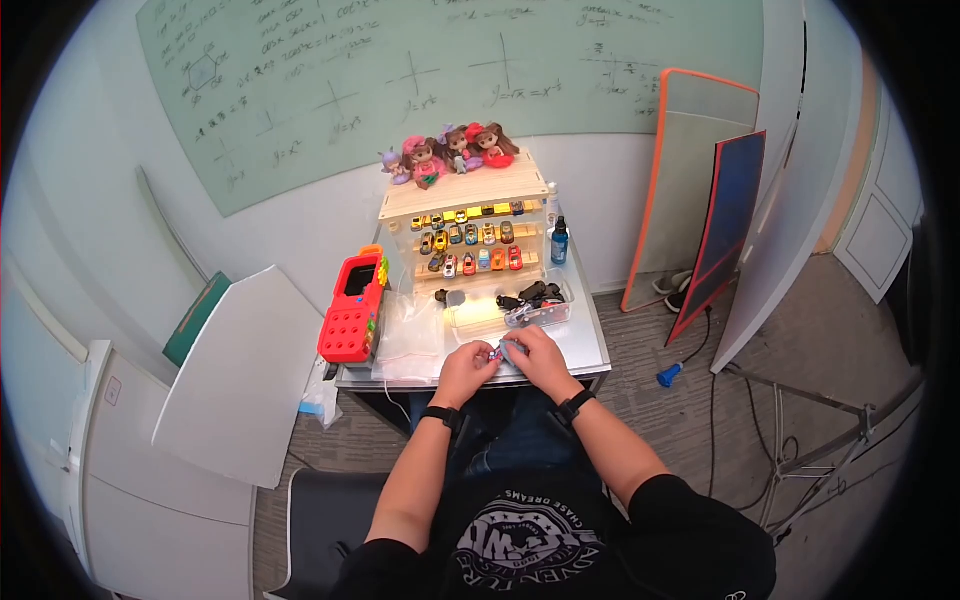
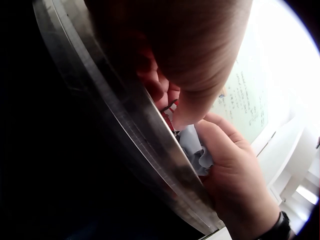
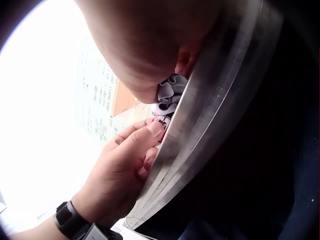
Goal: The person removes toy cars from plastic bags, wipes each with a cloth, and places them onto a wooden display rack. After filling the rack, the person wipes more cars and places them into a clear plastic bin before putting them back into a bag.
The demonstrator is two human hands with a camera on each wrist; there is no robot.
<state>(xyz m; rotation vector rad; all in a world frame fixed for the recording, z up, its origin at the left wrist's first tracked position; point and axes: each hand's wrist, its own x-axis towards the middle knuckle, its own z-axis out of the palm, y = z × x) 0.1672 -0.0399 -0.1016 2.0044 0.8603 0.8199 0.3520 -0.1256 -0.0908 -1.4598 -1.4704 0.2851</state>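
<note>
Close over the table's front edge, my left hand point(image 1: 466, 372) pinches a small red and white toy car point(image 3: 163, 121) between thumb and fingers. My right hand point(image 1: 543, 358) grips a crumpled grey cloth point(image 2: 191, 145), which lies right against the car in both wrist views. Most of the car is hidden by the fingers and the cloth. Beyond the hands, a wooden display rack point(image 1: 462, 190) carries rows of toy cars point(image 1: 489, 234) on its lit steps, with several dolls point(image 1: 460, 150) on its top board.
A clear plastic box point(image 1: 540, 302) of dark items stands just behind my right hand. To the left are a clear plastic bag point(image 1: 410, 325) and a red toy-brick case point(image 1: 347, 330). A blue spray bottle point(image 1: 559, 243) stands right of the rack. The metal table edge point(image 3: 200, 115) runs below the hands.
</note>
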